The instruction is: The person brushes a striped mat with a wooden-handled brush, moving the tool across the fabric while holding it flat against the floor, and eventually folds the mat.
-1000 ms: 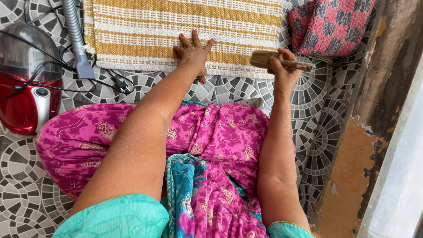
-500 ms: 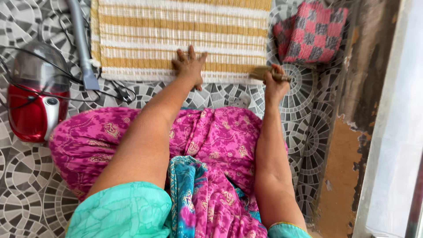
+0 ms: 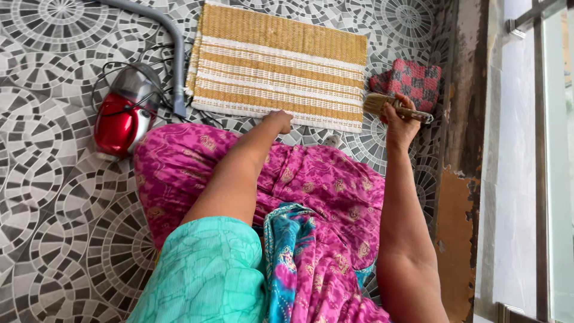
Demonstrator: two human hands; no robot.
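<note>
One woven mat [image 3: 278,66], striped in mustard and white, is the largest thing on the patterned tile floor [image 3: 54,239], lying flat just ahead of the person's knees. One red canister vacuum cleaner [image 3: 122,116] sits to its left with its one grey hose [image 3: 173,54] running along the mat's left edge. One red-and-dark checked cloth [image 3: 412,81] lies folded just past the mat's right edge. One small hand brush [image 3: 391,106] is the least of them. The right hand [image 3: 399,122] has its grip closed round the brush handle, bristles pointing left, lifted just off the mat's near right corner. The left hand [image 3: 280,119] rests curled on the mat's near edge, holding nothing. Brushing would likely go best with that left hand pressing the mat flat while short strokes follow the stripes, away from the lap.
</note>
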